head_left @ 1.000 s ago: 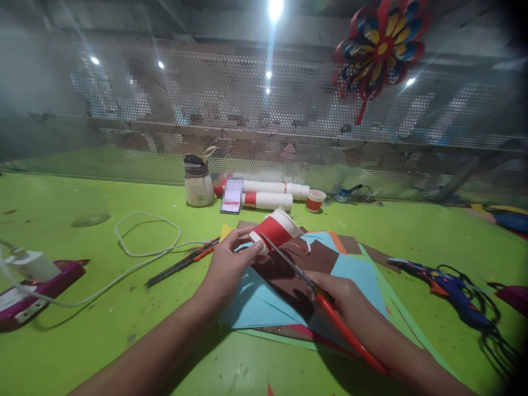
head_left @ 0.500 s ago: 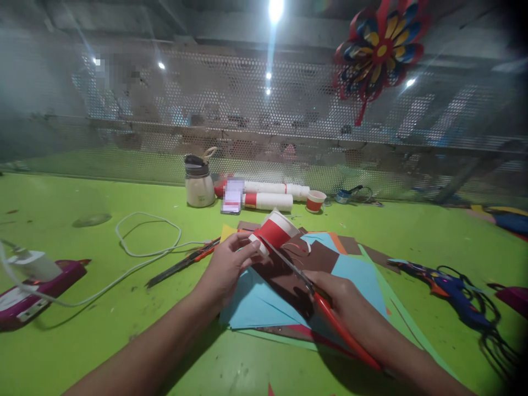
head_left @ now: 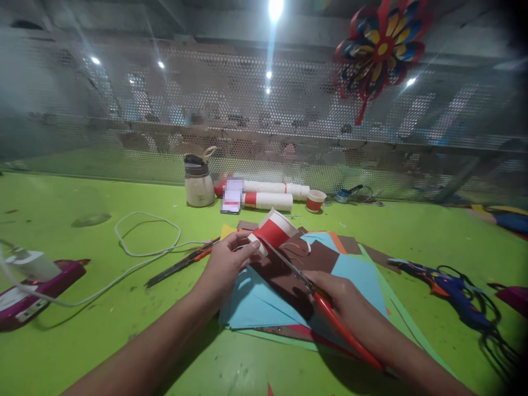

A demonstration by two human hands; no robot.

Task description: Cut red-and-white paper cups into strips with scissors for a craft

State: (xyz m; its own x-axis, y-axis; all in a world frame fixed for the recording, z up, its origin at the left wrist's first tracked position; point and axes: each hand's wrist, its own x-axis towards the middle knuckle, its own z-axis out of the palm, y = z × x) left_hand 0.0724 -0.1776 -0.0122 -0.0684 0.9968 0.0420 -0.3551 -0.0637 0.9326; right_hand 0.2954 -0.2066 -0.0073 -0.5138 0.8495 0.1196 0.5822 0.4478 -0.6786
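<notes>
My left hand (head_left: 229, 261) is closed around the lower part of a red and white paper cup (head_left: 275, 230), which is tilted over the paper pile. A thin cut strip (head_left: 303, 247) curls off at the cup's right side. My right hand (head_left: 336, 294) grips red-handled scissors (head_left: 330, 316), their blades pointing up and left against the cup near my left fingers. The lower blade tips are hidden by the cup. Beneath both hands lie blue sheets (head_left: 259, 302) and brown sheets (head_left: 322, 258) of paper.
A second pair of scissors (head_left: 177, 267) and a white cable (head_left: 144, 264) lie left, with a power strip (head_left: 45, 291). A blue glue gun (head_left: 454, 291) lies right. Behind stand a jar (head_left: 199, 184), a phone (head_left: 232, 196), stacked cups (head_left: 270, 201) and a single cup (head_left: 315, 201).
Hardly anything differs. The cup has shifted very slightly in my left hand, while the scissors stay against it in my right.
</notes>
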